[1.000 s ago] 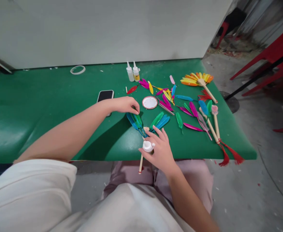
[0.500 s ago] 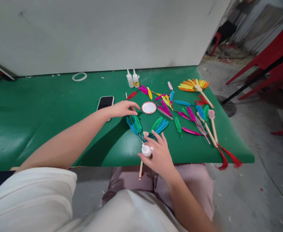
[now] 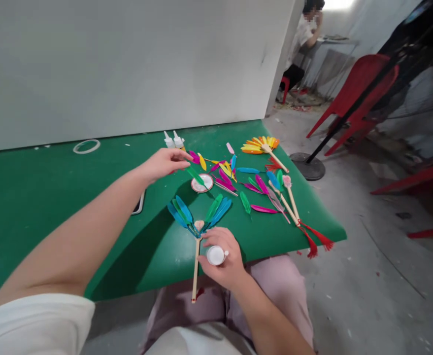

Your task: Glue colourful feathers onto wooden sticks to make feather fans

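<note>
A green feather [image 3: 195, 173] hangs from the pinched fingers of my left hand [image 3: 168, 161], its lower part over a small round white dish [image 3: 208, 188] with a red rim. My right hand [image 3: 225, 266] is wrapped around a small glue bottle [image 3: 215, 255], whose white top faces me. Just left of that hand lies a feather fan [image 3: 196, 264] with a pale wooden handle. Blue feathers [image 3: 219, 213] and green ones spread to both sides of its head, leaving a gap in the middle. The handle end juts past the table's front edge.
Loose feathers [image 3: 225, 172] in several colours lie right of the dish. A yellow-orange fan [image 3: 260, 146] and tasselled handles [image 3: 289, 202] lie farther right. Two glue bottles [image 3: 174, 142], a phone [image 3: 138, 204] and a tape ring [image 3: 86, 146] are on the green table. Another person [image 3: 301, 44] sits far off.
The camera view has swung to the right. My left hand has moved back from the fan, and the green feather now hangs over the dish. My right hand still holds the bottle beside the handle.
</note>
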The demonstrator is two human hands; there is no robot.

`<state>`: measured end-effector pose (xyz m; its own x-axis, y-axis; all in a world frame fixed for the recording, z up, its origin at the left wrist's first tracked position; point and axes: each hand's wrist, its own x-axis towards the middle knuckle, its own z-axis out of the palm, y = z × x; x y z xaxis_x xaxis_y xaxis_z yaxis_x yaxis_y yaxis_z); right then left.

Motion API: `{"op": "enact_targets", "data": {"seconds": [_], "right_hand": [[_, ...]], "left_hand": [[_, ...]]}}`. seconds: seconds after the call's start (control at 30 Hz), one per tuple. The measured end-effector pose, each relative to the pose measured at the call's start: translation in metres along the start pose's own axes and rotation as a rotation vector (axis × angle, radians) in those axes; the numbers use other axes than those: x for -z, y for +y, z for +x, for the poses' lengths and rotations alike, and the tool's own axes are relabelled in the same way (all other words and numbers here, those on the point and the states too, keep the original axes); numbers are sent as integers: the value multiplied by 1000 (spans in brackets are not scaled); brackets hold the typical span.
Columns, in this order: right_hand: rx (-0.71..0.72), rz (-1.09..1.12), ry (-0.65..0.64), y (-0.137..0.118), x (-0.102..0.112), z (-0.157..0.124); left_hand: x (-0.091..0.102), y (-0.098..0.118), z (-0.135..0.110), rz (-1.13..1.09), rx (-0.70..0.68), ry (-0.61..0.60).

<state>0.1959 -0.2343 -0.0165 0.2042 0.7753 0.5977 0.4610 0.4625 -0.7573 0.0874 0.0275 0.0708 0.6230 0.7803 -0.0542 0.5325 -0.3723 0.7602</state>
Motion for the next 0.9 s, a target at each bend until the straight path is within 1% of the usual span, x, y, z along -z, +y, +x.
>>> {"op": "enact_targets", "data": {"seconds": [0.03, 0.1, 0.17, 0.2, 0.3, 0.4, 0.5, 0.57, 0.63, 0.73, 0.8, 0.9], "right_hand": [[-4, 22, 37, 1, -1, -1], [-18, 38, 114, 1, -2, -2], [-40, 38, 171, 2, -2, -2], [-56, 40, 188, 2, -2, -2], [-120, 86, 184, 1, -2, -1], [-147, 165, 183, 0, -2, 1], [-194, 211, 197, 0, 1, 3], [-278, 262, 208, 1, 5, 5], [-385, 359, 233, 1, 10, 6], [-546, 526, 287, 0, 16, 9], [-634, 610, 303, 0, 19, 11], [-758, 705, 286, -2, 22, 12]], "left_hand": [[-14, 4, 6, -12, -17, -38], [-45, 15, 18, -5, -99, -113], [-75, 25, 31, 133, -176, -176], [-88, 30, 37, 255, -236, -183], [-116, 40, 58, 416, -303, -143], [-133, 50, 82, 546, -378, -101], [-151, 64, 104, 639, -489, -125], [-165, 75, 115, 696, -581, -143], [-179, 85, 123, 750, -679, -161], [-196, 93, 131, 801, -802, -194], [-203, 94, 133, 817, -851, -200], [-202, 92, 135, 829, -876, -186]]}}
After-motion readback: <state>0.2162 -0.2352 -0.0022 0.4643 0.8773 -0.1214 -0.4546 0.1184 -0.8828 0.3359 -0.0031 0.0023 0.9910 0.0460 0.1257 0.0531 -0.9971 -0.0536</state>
